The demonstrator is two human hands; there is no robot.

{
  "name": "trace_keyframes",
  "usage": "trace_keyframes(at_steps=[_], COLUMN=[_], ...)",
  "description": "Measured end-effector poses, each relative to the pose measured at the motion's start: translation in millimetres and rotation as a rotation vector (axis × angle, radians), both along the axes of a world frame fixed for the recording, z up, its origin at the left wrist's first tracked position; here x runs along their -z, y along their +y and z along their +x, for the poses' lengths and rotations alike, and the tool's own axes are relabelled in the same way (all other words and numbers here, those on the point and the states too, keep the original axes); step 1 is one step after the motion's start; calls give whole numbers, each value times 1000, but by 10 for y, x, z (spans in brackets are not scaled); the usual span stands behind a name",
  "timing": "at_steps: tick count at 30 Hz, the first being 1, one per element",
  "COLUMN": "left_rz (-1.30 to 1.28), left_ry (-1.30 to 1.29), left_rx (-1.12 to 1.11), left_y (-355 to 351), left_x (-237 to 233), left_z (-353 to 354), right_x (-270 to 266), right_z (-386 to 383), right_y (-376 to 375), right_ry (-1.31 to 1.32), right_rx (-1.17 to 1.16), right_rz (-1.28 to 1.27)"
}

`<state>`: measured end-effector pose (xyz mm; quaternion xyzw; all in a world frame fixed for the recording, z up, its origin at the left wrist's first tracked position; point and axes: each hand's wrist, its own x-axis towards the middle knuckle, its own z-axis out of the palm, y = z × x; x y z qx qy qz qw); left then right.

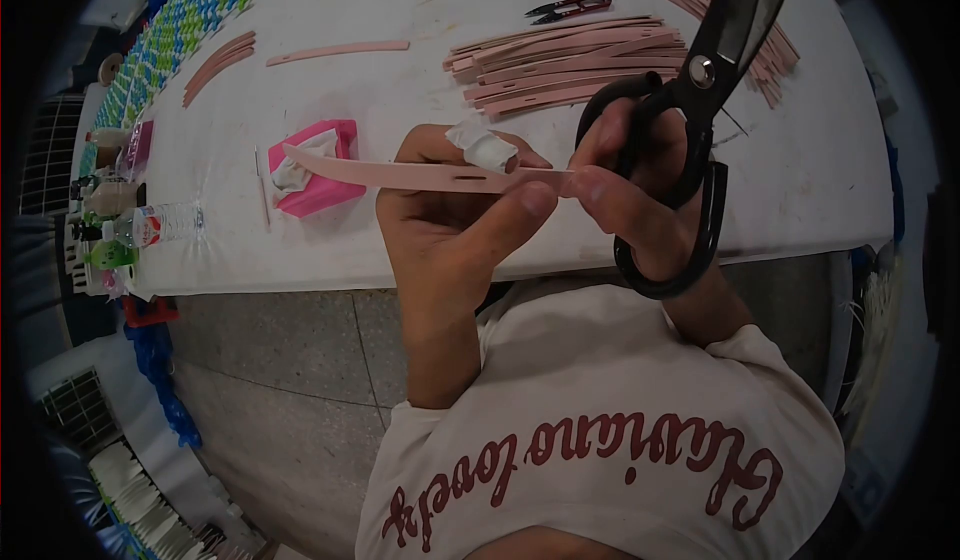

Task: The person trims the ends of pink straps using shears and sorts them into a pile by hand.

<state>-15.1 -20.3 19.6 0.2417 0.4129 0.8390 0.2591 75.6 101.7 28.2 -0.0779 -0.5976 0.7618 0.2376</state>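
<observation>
A pink strip (pixel 400 175) with a small slot runs level across the middle, its left end over a pink packet (pixel 330 192) with white tissue. My left hand (pixel 450 210) pinches the strip near its right part; white wrapping (pixel 480 147) covers one of its fingers. Thumb and finger of my right hand (pixel 640 195) close on the strip's right end. Large black-handled scissors (pixel 703 75) hang on that same hand, blades pointing up and to the right, apart from the strip.
Stacked pink strips (pixel 570 65) lie beyond the hands, with small black snips (pixel 570 7) above them. Further strips (pixel 220 65) rest at the left near a green, blue and white woven piece (pixel 200 20). Bottles (pixel 165 225) stand at the left edge of the white table (pixel 300 260).
</observation>
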Motion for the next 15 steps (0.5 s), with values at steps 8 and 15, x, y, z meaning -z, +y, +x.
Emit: trace_keyframes(at_steps=[8, 15], left_rz=[205, 400], left_ry=[-178, -164], left_rx=[-138, -174], left_y=[80, 55], left_x=[-78, -82], left_z=[141, 116], right_x=[-107, 16], right_z=[15, 75], right_y=[2, -85], right_ry=[-145, -177], right_rx=[92, -90], right_rz=[125, 259])
